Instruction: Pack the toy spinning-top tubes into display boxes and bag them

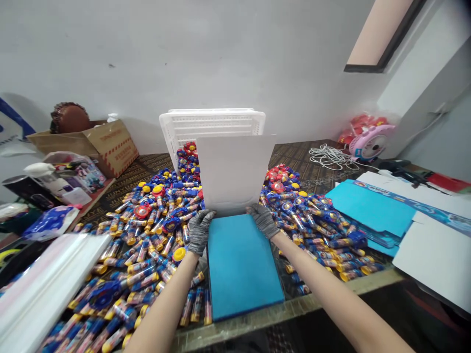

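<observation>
At the near edge of the table [198, 336], toward 12 o'clock, a blue panel [245, 264] lies flat, its near end close to the rim. At its far end a white board [237, 169] stands almost upright; whether the two are one piece, I cannot tell. Both hands wear grey gloves: the left hand [199, 233] and the right hand [264, 221] close their fingers on the board's lower corners, beside the panel's far corners.

Toy-like tubes [142, 268] with yellow ends spread loosely from 10 to 11 o'clock, with more at 1 to 2. White slabs [47, 289] lie between 9 and 10, and blue card sheets [371, 206] at 2. Farther off come a white crate [217, 117] behind the board at 12, a carton [114, 147] at 11, and a pink fan [373, 144] at 1 beside a coiled cable [331, 158].

An uneven grip could crease or tilt the tall board. A wrist swinging outward could set tubes rolling over the near rim, and one trapped under the panel could leave it rocking.
</observation>
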Tool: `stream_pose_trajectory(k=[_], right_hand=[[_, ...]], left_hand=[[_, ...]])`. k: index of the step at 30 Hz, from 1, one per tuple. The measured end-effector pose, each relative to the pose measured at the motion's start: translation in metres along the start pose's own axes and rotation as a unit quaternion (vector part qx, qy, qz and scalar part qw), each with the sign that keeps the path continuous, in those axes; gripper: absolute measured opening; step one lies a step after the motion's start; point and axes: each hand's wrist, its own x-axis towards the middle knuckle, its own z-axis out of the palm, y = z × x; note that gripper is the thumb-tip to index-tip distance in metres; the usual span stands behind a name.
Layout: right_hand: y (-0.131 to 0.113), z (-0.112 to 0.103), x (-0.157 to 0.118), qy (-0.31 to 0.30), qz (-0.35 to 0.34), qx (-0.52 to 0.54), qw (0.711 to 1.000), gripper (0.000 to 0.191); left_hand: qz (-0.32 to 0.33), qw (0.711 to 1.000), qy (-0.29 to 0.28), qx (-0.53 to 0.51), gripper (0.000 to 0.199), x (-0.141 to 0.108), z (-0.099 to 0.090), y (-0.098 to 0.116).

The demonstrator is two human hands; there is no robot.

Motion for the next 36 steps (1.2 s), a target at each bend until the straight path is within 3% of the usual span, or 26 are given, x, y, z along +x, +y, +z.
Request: stream_pose_trajectory(k=[2, 5, 10, 17, 21, 23, 26, 28, 31, 32, 34, 36], right_hand=[[0.004, 0.004, -0.002, -0.019, -0.034, -0.104, 0.994, 0.021], [0.004, 0.010, -0.006, -0.065, -0.072, -0.240, 0.966, 0.022], [-0.005, 0.020, -0.024, -0.114, -0.102, -0.406, 0.901, 0.035], [0.000, 0.052, -0.090, -0.154, -0.060, -0.499, 0.851, 0.046], [0.014, 0.070, -0.112, -0.131, -0.027, -0.535, 0.834, 0.059], [0.023, 0.071, -0.114, -0.122, -0.032, -0.532, 0.837, 0.059], [0.036, 0.060, -0.112, -0.086, -0.085, -0.481, 0.868, 0.057], [0.034, 0.053, -0.107, -0.029, -0.157, -0.415, 0.896, 0.042], [-0.004, 0.062, -0.092, 0.014, -0.270, -0.312, 0.911, 0.028], [-0.025, 0.073, -0.083, -0.006, -0.305, -0.286, 0.909, 0.030], [-0.071, 0.106, -0.060, -0.104, -0.369, -0.251, 0.889, 0.031], [-0.110, 0.148, -0.034, -0.222, -0.349, -0.298, 0.860, 0.038]], left_hand=[[0.034, 0.997, -0.039, 0.064, 0.020, 0.000, -0.001, -0.003], [0.082, 0.974, -0.130, 0.168, 0.017, 0.000, 0.001, -0.004], [0.104, 0.898, -0.247, 0.350, 0.034, -0.010, 0.012, -0.001], [0.049, 0.799, -0.319, 0.507, 0.047, -0.051, 0.033, 0.005], [0.006, 0.774, -0.340, 0.535, 0.048, -0.055, 0.049, 0.008], [0.012, 0.774, -0.358, 0.522, 0.044, -0.052, 0.047, 0.014], [0.050, 0.793, -0.381, 0.473, 0.033, -0.049, 0.016, 0.027], [0.061, 0.814, -0.342, 0.465, 0.032, -0.048, -0.021, 0.029], [0.015, 0.837, -0.254, 0.484, 0.040, -0.049, -0.079, 0.016], [0.003, 0.837, -0.256, 0.484, 0.045, -0.050, -0.093, 0.009], [-0.011, 0.835, -0.283, 0.471, 0.056, -0.053, -0.107, -0.006], [-0.014, 0.831, -0.309, 0.462, 0.057, -0.057, -0.107, -0.015]])
